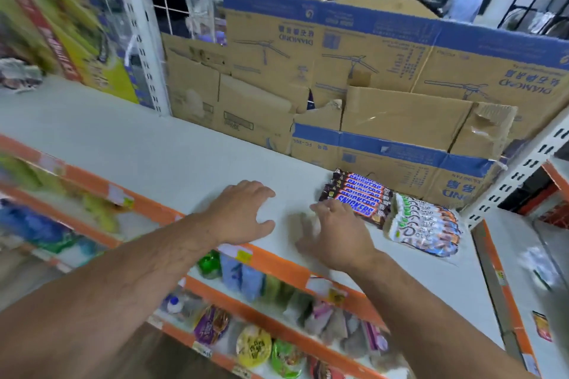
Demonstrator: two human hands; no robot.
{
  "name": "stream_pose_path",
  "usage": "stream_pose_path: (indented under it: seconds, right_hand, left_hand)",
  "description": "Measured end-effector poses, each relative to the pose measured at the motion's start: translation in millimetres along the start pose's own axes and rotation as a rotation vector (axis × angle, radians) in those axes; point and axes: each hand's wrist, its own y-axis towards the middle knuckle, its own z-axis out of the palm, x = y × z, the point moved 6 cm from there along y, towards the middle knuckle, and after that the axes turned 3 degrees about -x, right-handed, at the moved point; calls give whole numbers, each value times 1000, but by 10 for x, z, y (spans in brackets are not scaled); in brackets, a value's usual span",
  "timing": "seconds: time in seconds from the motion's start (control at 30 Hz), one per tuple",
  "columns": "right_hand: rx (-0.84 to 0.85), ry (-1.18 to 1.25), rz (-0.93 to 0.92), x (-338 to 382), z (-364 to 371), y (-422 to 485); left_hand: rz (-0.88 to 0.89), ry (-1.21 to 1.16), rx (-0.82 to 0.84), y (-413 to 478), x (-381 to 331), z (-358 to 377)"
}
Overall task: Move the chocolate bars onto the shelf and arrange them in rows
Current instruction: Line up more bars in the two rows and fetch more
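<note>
1. White shelf board with an orange front edge runs across the view, and both bare forearms reach over that edge from below.
2. Left hand lies palm down on the bare shelf. Its fingers are spread and slightly bent, the thumb is held out to the side, and it holds nothing.
3. Right hand is also palm down with its fingers spread wide and nothing in its grasp. It is motion-blurred, so whether it rests on the shelf or hovers just above it cannot be told.
4. Snickers bars lie flat in one tight row near the shelf's right end, side by side with their long edges touching, just in front of the cardboard.
5. Right hand's fingertips reach the left end of the nearest bar; the blur hides whether they actually touch it.
6. Left hand sits well apart from the bars, to their left, with bare shelf between.
7. White-and-green wrapped bars lie in a second row just right of the Snickers bars, close against them and nearer the front edge.
8. Brown cardboard boxes with blue bands stand along the back of the shelf.
9. Lower shelves beneath the orange edge carry blurred snack packets.
</note>
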Motion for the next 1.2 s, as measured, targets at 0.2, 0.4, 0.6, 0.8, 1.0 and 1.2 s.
stream_pose_path:
  seconds: [0.2, 0.4, 0.6, 0.8, 1.0, 1.2]
  right_hand:
    - [5, 19, -90, 1452, 148, 543]
    - [39, 28, -179, 2788, 352, 1046]
    - [63, 13, -302, 3880, 544, 1526]
    - [100, 17, -396, 4848, 828, 2099]
    - [82, 31, -430, 5776, 1143, 2942]
    - [117, 51, -460, 6592, 1350, 3916]
  left_hand:
    - [-74, 22, -55, -456, 1323, -567]
    - [-169, 63, -102, -958, 2593, -1157]
    - [-292, 74, -162, -1364, 3613, -1539]
    - [-410, 70, -170, -1552, 4589, -1668]
    - [-502, 115, -191, -1433, 5725, -1881]
    - [-544, 143, -153, -1119, 6809, -2221]
